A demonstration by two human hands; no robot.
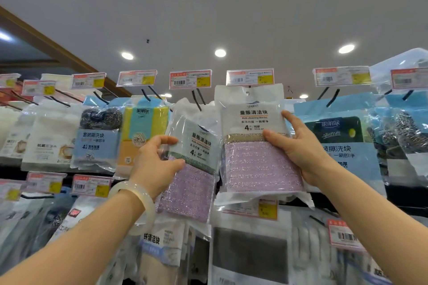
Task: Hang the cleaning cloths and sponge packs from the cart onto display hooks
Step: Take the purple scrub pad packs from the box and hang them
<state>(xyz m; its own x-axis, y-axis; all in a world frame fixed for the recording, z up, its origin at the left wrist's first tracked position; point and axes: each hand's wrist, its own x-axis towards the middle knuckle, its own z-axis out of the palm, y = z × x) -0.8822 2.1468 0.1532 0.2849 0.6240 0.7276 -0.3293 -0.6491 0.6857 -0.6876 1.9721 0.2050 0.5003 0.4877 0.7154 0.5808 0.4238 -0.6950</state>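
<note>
Two clear packs of purple scouring sponges are up at the top row of display hooks. My left hand (157, 164) grips the left pack (192, 176) by its left edge; that pack hangs tilted under a black hook (196, 99). My right hand (301, 146) holds the right pack (257, 146) by its right edge. The right pack stands upright, its white header reaching up to the price tag (250, 77); whether it sits on the hook there, I cannot tell. The cart is out of view.
Hooks with price tags run left and right along the top row. They carry steel scourer packs (99, 136), a yellow sponge pack (143, 132) and a blue-labelled pack (340, 143). A lower row of hanging cloth packs (250, 252) sits below my arms.
</note>
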